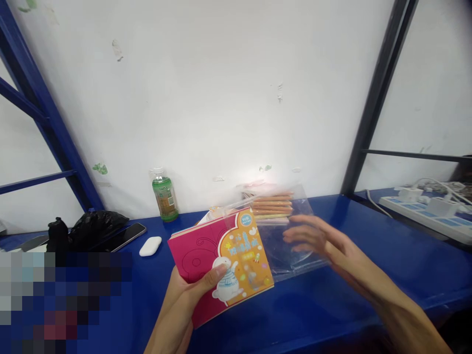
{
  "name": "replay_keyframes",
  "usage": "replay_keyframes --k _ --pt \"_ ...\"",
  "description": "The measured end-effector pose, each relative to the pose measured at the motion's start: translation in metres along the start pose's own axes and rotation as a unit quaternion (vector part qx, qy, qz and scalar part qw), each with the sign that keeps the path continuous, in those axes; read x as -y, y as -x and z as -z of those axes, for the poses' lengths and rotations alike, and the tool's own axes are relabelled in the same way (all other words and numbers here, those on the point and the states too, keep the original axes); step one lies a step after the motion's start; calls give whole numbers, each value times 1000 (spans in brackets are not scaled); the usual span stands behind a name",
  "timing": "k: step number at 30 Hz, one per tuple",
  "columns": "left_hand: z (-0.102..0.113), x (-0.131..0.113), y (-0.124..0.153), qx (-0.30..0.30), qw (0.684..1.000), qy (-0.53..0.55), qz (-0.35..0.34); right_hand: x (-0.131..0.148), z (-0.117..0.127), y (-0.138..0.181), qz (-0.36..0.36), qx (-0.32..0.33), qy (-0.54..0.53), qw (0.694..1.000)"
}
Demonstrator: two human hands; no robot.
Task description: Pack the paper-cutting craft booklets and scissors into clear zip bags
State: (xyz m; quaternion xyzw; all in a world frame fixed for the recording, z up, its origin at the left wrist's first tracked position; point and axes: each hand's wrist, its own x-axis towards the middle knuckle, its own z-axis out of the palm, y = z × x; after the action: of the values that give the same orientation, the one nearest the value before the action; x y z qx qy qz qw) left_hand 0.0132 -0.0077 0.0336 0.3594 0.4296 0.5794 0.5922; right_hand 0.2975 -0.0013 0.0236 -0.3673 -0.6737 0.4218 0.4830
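My left hand grips a stack of square pink and orange booklets, thumb on top across a white bear picture. The front cover is tilted toward me and carries a butterfly outline. A clear plastic bag lies on the blue table behind and right of the booklets. My right hand is over the bag with its fingers stretched out and slightly blurred; nothing shows in it. Behind the booklets, close to the wall, is a pile of thin orange-edged packs, partly under the clear plastic.
A green-labelled bottle stands by the wall. Left of it are a white earphone case, a phone and a black plastic bag. At far right lies a power strip with plugs and cables. Metal frame posts rise at both sides.
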Motion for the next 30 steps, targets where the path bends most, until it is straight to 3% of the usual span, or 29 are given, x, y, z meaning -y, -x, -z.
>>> replay_keyframes --k 2,5,11,19,24,30 --pt "-1 -1 1 2 1000 -7 -1 6 -4 -1 -14 -54 43 998" --pt "-2 -4 3 -10 1000 -11 0 9 -9 -2 -34 -79 120 989" --pt "-4 -6 5 -23 1000 -10 -9 6 -12 -2 -40 -45 104 993" --pt "-3 -3 5 3 1000 -14 -20 12 -29 -6 -43 -5 76 996" --pt "-6 -2 7 -11 999 -5 -39 9 -31 -5 -33 -7 90 995" --pt "-5 -3 8 -15 1000 4 -9 14 -28 -2 -39 -23 124 991"
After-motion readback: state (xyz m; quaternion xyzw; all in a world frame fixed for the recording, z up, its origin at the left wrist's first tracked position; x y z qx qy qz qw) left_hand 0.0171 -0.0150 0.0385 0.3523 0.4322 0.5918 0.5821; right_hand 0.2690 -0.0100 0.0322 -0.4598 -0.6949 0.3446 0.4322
